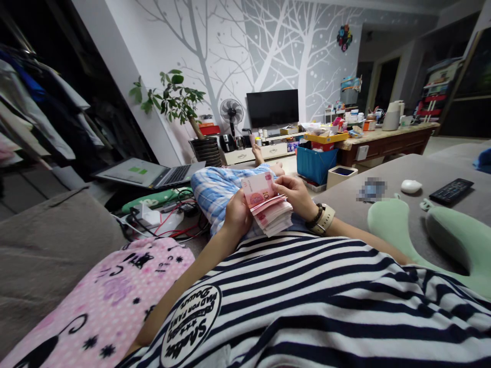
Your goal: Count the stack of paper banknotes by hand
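A thick stack of pinkish-red banknotes is held over my lap. My left hand grips it at its left side, the thumb along the notes' edge. At the upper right, my right hand pinches the edge of the top banknote, which stands raised from the rest. The lower ends of the stack fan out a little toward my striped shirt. Blue checked trousers lie beneath both hands. My right wrist carries a watch and a dark beaded bracelet. Some fingers are hidden behind the notes.
To the left sit an open laptop, tangled cables and a pink blanket. On the right are green neck pillows, a white rounded object and a remote control. A blue bin stands ahead.
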`<state>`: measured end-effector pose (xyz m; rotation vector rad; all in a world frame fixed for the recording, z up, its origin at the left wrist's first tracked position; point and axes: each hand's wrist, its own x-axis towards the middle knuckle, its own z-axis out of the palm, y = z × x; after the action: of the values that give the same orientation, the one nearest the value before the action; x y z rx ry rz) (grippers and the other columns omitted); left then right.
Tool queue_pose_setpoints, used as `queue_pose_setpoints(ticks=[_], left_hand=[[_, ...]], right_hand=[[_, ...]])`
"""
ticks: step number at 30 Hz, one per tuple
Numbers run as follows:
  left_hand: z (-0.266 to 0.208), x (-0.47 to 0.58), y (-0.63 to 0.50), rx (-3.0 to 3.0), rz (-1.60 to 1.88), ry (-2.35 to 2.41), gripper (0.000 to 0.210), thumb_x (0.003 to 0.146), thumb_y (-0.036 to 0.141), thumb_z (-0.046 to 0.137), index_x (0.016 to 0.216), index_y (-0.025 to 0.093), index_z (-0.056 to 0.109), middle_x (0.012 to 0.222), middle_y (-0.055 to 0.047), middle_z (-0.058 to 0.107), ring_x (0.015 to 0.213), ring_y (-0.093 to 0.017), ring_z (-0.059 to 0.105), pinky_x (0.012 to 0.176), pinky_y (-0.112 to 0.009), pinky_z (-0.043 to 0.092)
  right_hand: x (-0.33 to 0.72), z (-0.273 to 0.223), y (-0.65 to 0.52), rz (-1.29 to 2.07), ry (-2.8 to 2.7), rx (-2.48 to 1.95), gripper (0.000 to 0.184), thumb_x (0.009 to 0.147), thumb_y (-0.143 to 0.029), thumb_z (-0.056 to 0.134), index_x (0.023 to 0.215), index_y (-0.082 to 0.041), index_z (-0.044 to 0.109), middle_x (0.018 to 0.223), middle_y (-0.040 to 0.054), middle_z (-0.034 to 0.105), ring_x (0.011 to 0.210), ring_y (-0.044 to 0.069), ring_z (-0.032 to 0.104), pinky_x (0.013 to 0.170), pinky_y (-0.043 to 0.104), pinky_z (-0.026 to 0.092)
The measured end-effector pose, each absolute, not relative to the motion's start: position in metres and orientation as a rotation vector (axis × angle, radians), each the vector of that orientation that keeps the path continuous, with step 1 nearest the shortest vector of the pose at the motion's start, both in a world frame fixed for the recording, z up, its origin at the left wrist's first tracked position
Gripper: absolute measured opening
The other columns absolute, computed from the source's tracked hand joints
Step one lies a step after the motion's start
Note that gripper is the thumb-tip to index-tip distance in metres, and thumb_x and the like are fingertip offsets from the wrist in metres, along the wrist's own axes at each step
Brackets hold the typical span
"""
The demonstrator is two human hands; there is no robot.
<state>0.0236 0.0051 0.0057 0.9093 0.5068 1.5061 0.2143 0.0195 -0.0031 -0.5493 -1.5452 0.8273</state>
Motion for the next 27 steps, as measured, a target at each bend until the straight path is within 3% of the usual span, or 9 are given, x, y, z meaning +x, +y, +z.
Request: queue_pose_setpoints(ticks=[11,19,24,27], left_hand=[[0.005,0.026,0.009,0.899,1.527,0.501,0.04,0.095,0.042,0.098,0.127,0.018,0.095,0.111,-0.012,0.099,0.124,-0.041,0.097,0.118,-0.051,0.078],[0.008,0.026,0.005,0.921,1.504,0.514,0.045,0.096,0.043,0.095,0.134,0.019,0.094,0.117,-0.013,0.1,0.128,-0.043,0.097,0.12,-0.054,0.078],[0.007,0.023,0.006,0.935,1.478,0.531,0.034,0.097,0.04,0.092,0.124,0.022,0.094,0.115,-0.012,0.1,0.138,-0.044,0.094,0.125,-0.055,0.076],[0.002,0.019,0.006,0.996,1.556,0.571,0.019,0.088,0.028,0.094,0.105,0.022,0.091,0.103,-0.01,0.097,0.141,-0.044,0.093,0.127,-0.054,0.074]], right_hand=[[0.214,-0.001,0.018,0.826,-1.549,-0.531,0.07,0.088,-0.09,0.1,0.083,-0.026,0.072,0.08,0.0014,0.071,0.081,0.021,0.06,0.081,0.038,0.056],[0.214,0.002,0.015,0.808,-1.559,-0.561,0.069,0.089,-0.091,0.096,0.083,-0.027,0.072,0.081,0.002,0.071,0.084,0.023,0.061,0.082,0.04,0.055],[0.215,0.004,0.012,0.782,-1.577,-0.58,0.074,0.089,-0.098,0.094,0.083,-0.027,0.072,0.081,0.0014,0.07,0.083,0.022,0.06,0.083,0.04,0.053],[0.215,0.005,0.009,0.77,-1.584,-0.577,0.077,0.092,-0.1,0.091,0.082,-0.027,0.072,0.081,0.0013,0.068,0.083,0.022,0.057,0.082,0.039,0.052]])
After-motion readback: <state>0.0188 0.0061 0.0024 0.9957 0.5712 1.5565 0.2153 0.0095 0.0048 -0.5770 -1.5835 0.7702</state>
